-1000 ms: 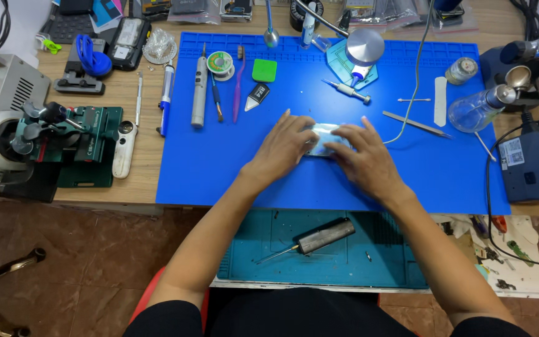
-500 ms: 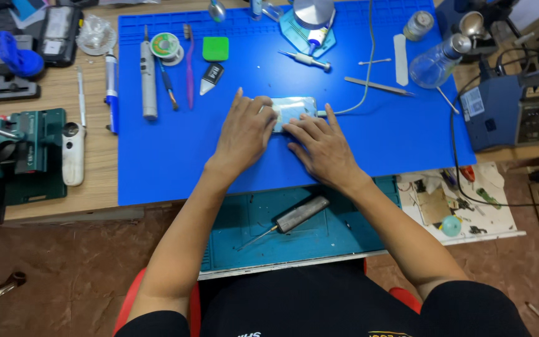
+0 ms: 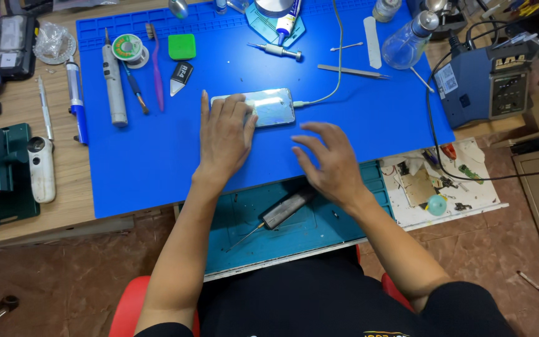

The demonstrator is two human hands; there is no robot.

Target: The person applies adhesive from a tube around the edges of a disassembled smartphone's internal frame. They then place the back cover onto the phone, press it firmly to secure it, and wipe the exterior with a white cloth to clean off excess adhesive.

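Smartphone lies flat, screen up, near the middle of the blue silicone work mat. Its long axis runs left-right across the mat, parallel to the mat's near edge. A white cable is plugged into the phone's right short end and loops away toward the mat's far edge.

L hand sits flat on the phone's left half, palm down, fingers straight and pointing away from the body. It presses, not pinches: fingers aren't curled round the edges, so the hand is open and weighting the phone, not clasping it. Thumb lies toward the phone's mid-screen.

R hand is off the phone, just beside its right near corner, towards the mat's near edge. Fingers spread and loosely bent, holding nothing. Can't tell if the fingertips brush the mat or float just above it.

So: phone lies up and to the left of the R hand, and directly under the L. L is the nearer hand by far, R has the free right half and cable end in front of it.

Around the phone, on the mat: metal tweezers beyond its right end, small precision screwdriver further back, green square pad and solder reel to the back left. Blue soldering station stands off the mat's right edge.
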